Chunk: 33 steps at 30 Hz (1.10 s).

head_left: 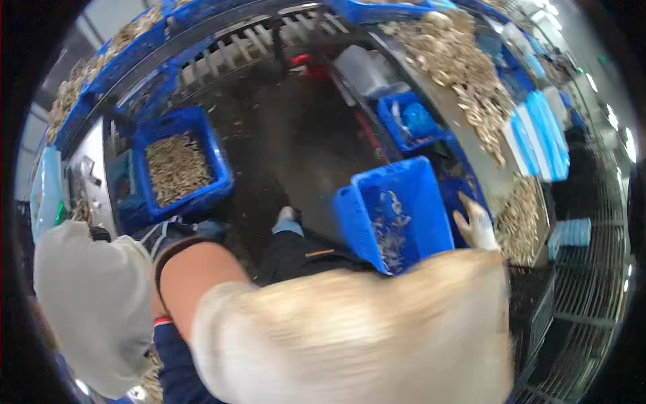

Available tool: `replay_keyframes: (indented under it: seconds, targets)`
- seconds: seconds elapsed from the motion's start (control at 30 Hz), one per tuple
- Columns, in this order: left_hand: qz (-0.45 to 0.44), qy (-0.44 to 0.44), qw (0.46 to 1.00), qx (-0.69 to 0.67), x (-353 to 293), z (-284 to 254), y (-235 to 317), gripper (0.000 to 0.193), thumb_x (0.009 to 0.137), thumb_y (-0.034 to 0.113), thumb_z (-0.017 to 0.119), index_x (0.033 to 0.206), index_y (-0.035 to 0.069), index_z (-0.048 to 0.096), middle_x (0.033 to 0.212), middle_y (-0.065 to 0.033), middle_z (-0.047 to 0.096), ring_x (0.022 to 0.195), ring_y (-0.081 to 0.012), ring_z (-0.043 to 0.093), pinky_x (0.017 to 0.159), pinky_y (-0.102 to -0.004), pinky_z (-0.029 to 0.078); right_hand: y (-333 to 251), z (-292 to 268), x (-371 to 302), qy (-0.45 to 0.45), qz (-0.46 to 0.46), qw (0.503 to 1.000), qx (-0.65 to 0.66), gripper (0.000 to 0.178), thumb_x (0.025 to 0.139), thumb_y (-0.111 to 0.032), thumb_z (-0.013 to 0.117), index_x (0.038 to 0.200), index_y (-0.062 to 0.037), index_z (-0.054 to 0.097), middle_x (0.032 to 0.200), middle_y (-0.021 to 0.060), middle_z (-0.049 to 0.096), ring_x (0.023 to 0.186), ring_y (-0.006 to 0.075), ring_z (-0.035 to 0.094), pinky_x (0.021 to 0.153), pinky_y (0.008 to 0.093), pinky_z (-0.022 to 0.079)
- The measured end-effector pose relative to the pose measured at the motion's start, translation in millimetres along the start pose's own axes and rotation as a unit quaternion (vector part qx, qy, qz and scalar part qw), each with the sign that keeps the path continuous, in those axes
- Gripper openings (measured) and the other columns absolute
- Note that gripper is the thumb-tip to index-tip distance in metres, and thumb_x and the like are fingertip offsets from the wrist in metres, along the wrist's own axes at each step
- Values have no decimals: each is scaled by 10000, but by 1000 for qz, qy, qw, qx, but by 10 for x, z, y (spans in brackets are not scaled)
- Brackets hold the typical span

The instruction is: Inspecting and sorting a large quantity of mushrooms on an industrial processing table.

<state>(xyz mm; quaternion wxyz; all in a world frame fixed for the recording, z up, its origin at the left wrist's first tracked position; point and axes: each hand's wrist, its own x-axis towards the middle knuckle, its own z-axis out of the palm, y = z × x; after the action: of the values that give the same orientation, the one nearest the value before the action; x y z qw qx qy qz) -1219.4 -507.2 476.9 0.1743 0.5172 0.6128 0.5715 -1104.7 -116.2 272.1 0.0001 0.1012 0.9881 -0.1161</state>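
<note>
My right hand (476, 225), in a white glove, is beside the right wall of a blue plastic bin (437, 202). Its fingers are spread, and nothing shows in them. Pale scraps (390, 225) lie in the bottom of that tilted bin. A cream sleeve (377, 303), smeared by motion, fills much of the lower picture and runs toward this hand. My left hand cannot be seen. At the far left a pale grey-white sleeve or garment (94, 303) shows, but whose it is cannot be told.
At left stands a blue crate (219, 168) with small tan shell-like pieces (176, 165). More such pieces (464, 60) lie heaped on a steel table along the right. A smaller blue box (387, 118) holds blue plastic. Black-trousered legs (303, 256) cross the dark floor (282, 135).
</note>
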Motion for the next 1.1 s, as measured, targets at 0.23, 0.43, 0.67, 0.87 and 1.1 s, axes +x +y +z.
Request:
replay_keyframes:
  seconds: [0.23, 0.43, 0.67, 0.87, 1.1]
  targets:
    - [-104, 11, 947, 305, 1145, -1457, -274, 166, 485, 210, 762, 567, 119, 649, 524, -26, 552, 501, -154, 553, 650, -394, 535, 130, 1166, 27, -149, 312, 921, 181, 496, 891, -317, 568, 1263, 7, 514, 1240, 237, 565, 1166, 360, 541, 964, 387, 437]
    - [131, -92, 936, 314, 2184, -2004, -2130, 272, 696, 156, 756, 931, 44, 680, 733, -118, 624, 749, -301, 629, 756, -348, 525, 181, 2247, -34, -201, 325, 883, 271, 521, 897, -390, 537, 1245, -2, 527, 1145, 232, 611, 1048, 350, 602, 889, 409, 463]
    - [42, -204, 890, 406, 3335, -2414, -2808, 285, 762, 215, 709, 974, 29, 673, 818, -158, 669, 830, -330, 637, 837, -398, 492, 41, 2295, 1204, -221, 485, 801, 274, 411, 883, -345, 534, 1109, -6, 582, 1004, 219, 649, 926, 323, 639, 806, 410, 497]
    - [210, -181, 842, 463, 4272, -2142, -1708, 206, 679, 153, 714, 860, 61, 675, 649, -97, 612, 680, -259, 631, 718, -394, 508, 515, 1560, 3077, -44, 365, 887, 280, 479, 899, -330, 525, 1231, 14, 518, 1168, 238, 598, 1117, 364, 569, 917, 391, 465]
    - [303, -283, 897, 154, 5299, -1782, -2278, 161, 745, 185, 643, 792, 33, 618, 666, -148, 600, 621, -276, 598, 578, -400, 491, 767, 1085, 4577, -62, 269, 881, 384, 558, 913, -354, 518, 1340, -6, 430, 1277, 228, 538, 1205, 327, 513, 1014, 377, 398]
